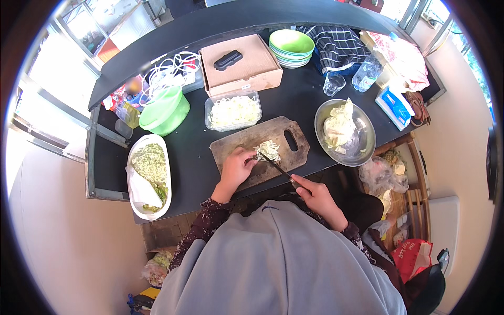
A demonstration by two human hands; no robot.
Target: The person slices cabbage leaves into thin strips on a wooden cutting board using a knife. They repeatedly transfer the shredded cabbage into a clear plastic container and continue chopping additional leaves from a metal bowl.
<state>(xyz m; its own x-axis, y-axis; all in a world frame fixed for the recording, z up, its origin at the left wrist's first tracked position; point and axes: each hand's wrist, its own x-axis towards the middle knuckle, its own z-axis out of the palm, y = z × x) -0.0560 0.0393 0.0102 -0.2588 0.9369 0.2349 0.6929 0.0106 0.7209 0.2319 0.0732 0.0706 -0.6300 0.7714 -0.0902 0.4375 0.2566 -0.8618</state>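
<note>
A worn wooden cutting board (pixel 252 138) with a handle slot lies at the table's near edge, a small heap of shredded cabbage (pixel 269 150) on it. My right hand (pixel 315 195) is closed around the handle of a knife (pixel 277 167), whose blade tip meets the heap. At the heap's left side are the bent fingers of my left hand (pixel 237 165); whether they pinch any shreds is unclear. Behind the board stands a clear plastic container (pixel 234 128) of shredded cabbage. To the right, a metal bowl (pixel 365 151) holds a piece of cabbage head (pixel 338 128).
At the left are a white oval dish (pixel 168 177) with chopped greens and a green plastic basket (pixel 167 114). A cardboard box (pixel 244 63), stacked green and white bowls (pixel 292 43), a drinking glass (pixel 334 83), a plastic bottle (pixel 367 75) and a tissue pack (pixel 395 108) stand farther back.
</note>
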